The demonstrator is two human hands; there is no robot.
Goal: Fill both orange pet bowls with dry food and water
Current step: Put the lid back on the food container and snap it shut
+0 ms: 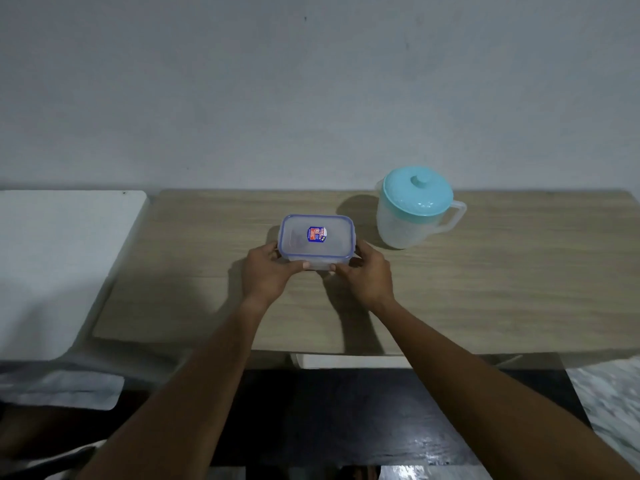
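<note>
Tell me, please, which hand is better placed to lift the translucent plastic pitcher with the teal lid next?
Probably the right hand: the teal-lidded plastic pitcher stands upright nearer it, handle turned rightward. The left hand holds the opposite end of the clear blue-rimmed container.

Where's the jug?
Head view: the jug stands upright on the wooden table, right of centre near the wall, just right of and behind the lidded box.

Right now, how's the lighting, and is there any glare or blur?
Head view: dim, bluish light; the pitcher, left hand and right hand gripping the storage container throw soft shadows on the wooden table. Head view, bottom: glare on the glossy dark floor. Head view, lower right: smeared blur.
</note>
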